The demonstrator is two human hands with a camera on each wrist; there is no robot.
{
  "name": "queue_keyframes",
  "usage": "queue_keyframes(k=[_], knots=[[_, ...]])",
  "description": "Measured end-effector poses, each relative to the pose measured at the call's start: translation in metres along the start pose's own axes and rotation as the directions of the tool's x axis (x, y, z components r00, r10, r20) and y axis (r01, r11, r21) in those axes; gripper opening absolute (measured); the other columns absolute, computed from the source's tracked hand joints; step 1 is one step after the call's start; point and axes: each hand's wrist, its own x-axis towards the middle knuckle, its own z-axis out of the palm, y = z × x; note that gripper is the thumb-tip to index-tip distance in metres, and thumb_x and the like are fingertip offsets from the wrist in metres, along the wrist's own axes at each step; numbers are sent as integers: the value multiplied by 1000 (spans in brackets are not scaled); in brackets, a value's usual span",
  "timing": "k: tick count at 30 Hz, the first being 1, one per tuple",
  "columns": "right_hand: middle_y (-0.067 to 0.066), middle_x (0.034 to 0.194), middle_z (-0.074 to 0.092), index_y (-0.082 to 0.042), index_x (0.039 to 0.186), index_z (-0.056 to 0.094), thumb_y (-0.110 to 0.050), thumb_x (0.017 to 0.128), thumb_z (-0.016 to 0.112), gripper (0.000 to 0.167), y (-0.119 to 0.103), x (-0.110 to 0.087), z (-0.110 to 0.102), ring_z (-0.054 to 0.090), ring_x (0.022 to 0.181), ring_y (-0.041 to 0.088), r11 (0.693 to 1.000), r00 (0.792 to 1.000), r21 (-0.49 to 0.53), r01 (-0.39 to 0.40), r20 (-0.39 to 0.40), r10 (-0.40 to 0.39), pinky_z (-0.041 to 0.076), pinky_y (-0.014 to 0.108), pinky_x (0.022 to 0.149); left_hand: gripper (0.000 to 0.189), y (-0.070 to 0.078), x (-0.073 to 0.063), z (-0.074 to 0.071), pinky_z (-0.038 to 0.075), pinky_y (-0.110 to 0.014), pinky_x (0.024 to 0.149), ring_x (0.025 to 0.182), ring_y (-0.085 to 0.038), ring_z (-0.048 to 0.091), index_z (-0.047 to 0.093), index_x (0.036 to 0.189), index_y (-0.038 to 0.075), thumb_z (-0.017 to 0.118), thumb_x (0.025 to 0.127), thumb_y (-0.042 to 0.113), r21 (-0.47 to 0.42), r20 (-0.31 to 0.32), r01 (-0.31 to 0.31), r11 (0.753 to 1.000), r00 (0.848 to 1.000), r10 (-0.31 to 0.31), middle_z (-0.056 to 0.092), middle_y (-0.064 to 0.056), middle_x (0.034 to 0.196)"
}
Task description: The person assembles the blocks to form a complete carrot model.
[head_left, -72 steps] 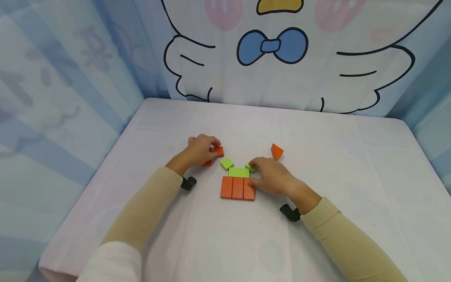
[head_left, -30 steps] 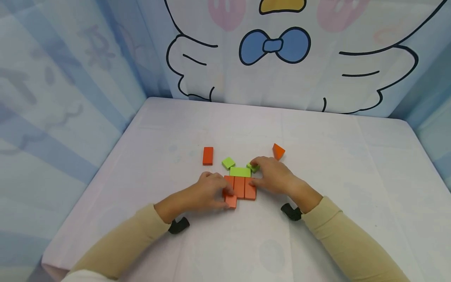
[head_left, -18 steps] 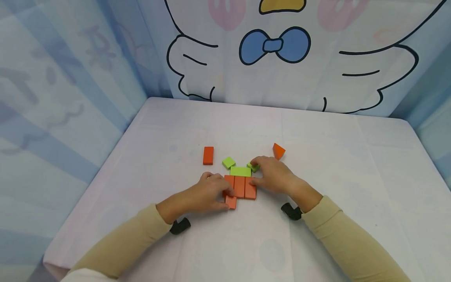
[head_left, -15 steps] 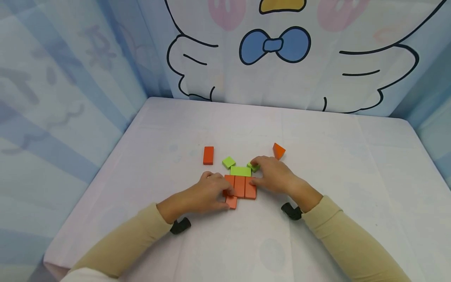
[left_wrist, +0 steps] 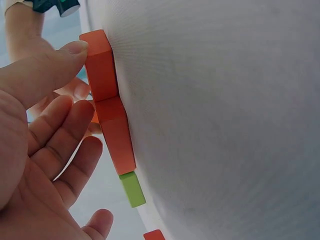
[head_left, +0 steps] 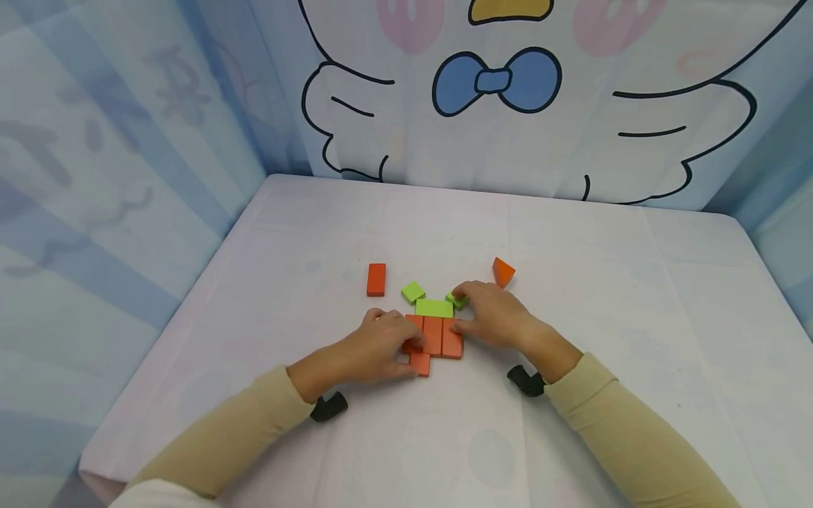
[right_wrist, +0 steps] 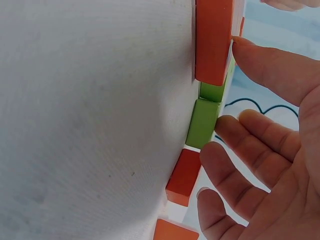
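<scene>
The head view has a small orange block beside the left hand, the left wrist its thumb touching it, fingers half-curled, grip unclear, the right wrist the loosely open right hand touching an orange oblong block.

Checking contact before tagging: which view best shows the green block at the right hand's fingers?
The right wrist view: one side of the green block shows almost whole, with fingertips of the right hand at its edge. The head view shows it partly covered by that hand; in the left wrist view I cannot make it out.
</scene>
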Motion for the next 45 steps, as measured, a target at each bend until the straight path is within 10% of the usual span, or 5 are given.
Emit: queue_keyframes(k=[9, 18, 45], knots=[[12, 125, 62, 2, 132, 57, -30, 91, 76, 56, 0, 0, 1, 55, 119, 30, 1000, 1000, 0, 8, -7, -8, 42, 46, 104, 35, -2, 1, -1, 30, -49, 100, 105, -12, 51, 67, 114, 18, 81, 86, 33, -14, -23, 15, 1000, 1000, -15, 62, 11, 104], [12, 124, 63, 2, 132, 57, -30, 90, 77, 56, 1, 0, 2, 56, 117, 29, 1000, 1000, -7, 2, -7, -2, 43, 46, 103, 57, -13, 20, -18, 31, -51, 101, 128, -23, 45, 58, 136, 13, 78, 88, 35, -17, -82, 183, 983, 980, -184, 59, -1, 134], [16, 132, 58, 3, 136, 54, -23, 91, 74, 55, 23, -8, -7, 55, 119, 32, 1000, 996, -2, -23, -86, 23, 43, 50, 102, 61, -24, 45, -18, 29, -53, 102, 132, -22, 44, 55, 141, 14, 78, 88, 33, -65, 11, 222, 973, 975, -222, 55, 0, 141]])
